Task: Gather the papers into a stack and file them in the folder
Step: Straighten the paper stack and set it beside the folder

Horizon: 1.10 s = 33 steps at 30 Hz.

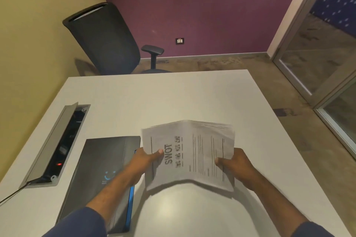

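A stack of white printed papers [192, 152], the top sheet reading "SWOT", is held above the white table, bowed upward along its middle. My left hand [146, 161] grips the stack's left edge with the thumb on top. My right hand [235, 163] grips the right edge the same way. A dark grey folder [100, 169] with a blue edge and a blue smile mark lies closed and flat on the table to the left of the papers, partly under my left forearm.
The white table [173, 98] reaches to the far and right edges of view. An open grey cable box [57, 144] with a raised lid sits at the table's left. A black office chair [107, 40] stands beyond the table, and glass doors [327, 63] are on the right.
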Tool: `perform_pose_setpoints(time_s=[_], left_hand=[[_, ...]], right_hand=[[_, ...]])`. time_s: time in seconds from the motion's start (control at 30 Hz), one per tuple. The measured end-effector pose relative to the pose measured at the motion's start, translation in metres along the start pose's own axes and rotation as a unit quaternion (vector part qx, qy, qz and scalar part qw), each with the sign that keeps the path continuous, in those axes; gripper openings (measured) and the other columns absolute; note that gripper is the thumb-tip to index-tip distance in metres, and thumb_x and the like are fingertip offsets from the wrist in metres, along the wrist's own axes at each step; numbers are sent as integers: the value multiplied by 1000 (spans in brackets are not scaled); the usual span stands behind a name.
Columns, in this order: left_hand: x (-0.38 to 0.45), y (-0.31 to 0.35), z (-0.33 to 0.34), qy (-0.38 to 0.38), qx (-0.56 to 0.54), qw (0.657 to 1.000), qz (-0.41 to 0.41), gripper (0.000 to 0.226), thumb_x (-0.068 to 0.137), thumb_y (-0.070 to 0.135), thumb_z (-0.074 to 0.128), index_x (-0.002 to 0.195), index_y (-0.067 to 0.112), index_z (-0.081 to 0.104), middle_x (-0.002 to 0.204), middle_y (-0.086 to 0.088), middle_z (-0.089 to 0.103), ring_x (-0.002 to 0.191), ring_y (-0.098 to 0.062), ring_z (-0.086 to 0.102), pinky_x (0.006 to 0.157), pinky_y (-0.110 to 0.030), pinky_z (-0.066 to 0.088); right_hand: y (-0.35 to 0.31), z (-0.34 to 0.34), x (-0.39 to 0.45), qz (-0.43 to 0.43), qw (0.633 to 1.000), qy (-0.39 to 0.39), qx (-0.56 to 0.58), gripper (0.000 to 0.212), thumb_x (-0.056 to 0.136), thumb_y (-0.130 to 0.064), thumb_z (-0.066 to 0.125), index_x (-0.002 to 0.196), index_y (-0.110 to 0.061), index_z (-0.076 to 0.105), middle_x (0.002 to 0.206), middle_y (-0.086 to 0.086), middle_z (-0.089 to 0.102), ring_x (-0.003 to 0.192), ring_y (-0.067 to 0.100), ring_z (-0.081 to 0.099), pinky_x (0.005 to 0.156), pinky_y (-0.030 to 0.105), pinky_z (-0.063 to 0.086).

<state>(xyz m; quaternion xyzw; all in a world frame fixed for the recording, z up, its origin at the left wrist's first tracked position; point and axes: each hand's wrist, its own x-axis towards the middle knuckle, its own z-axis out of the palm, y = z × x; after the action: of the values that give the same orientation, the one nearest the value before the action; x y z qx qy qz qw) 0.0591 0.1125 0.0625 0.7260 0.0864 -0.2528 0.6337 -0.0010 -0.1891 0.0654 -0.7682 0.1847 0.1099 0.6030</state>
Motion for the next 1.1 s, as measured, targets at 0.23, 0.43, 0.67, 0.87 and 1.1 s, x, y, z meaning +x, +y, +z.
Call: perform_pose_setpoints(time_s=[0.23, 0.43, 0.67, 0.87, 1.1], left_hand=[[0, -33, 23, 70, -68, 990, 107, 27, 82, 16, 78, 107, 24, 71, 102, 6, 78, 96, -12, 73, 75, -20, 57], [-7, -64, 42, 100, -1, 993, 69, 21, 89, 15, 71, 96, 35, 73, 95, 8, 78, 96, -13, 73, 79, -27, 57], [-11, -66, 50, 122, -27, 990, 72, 21, 90, 20, 70, 104, 35, 66, 100, 8, 76, 93, -7, 71, 75, -22, 57], [-13, -72, 42, 133, -18, 989, 61, 20, 91, 26, 68, 102, 41, 61, 101, 12, 72, 95, -6, 67, 61, -13, 54], [-11, -67, 38, 113, 69, 989, 60, 23, 94, 21, 64, 117, 20, 67, 105, 0, 73, 101, -22, 68, 80, -29, 56]], right_hand=[[43, 34, -8, -80, 980, 163, 81, 20, 82, -3, 73, 93, -20, 73, 81, -14, 76, 76, -3, 70, 69, 14, 55], [80, 46, -14, -9, 985, 171, 16, 11, 87, -15, 70, 93, -6, 71, 79, 0, 72, 73, 17, 66, 69, 30, 52], [79, 52, -17, 3, 984, 177, -28, 23, 90, -22, 66, 87, 1, 69, 71, 8, 67, 68, 19, 60, 64, 32, 46], [86, 51, -17, 18, 983, 162, -78, 31, 92, -18, 61, 62, -17, 57, 52, -4, 52, 52, 19, 46, 48, 26, 34], [83, 53, -19, 62, 985, 143, -74, 16, 90, -10, 64, 96, 4, 67, 83, 12, 67, 78, 25, 62, 67, 28, 43]])
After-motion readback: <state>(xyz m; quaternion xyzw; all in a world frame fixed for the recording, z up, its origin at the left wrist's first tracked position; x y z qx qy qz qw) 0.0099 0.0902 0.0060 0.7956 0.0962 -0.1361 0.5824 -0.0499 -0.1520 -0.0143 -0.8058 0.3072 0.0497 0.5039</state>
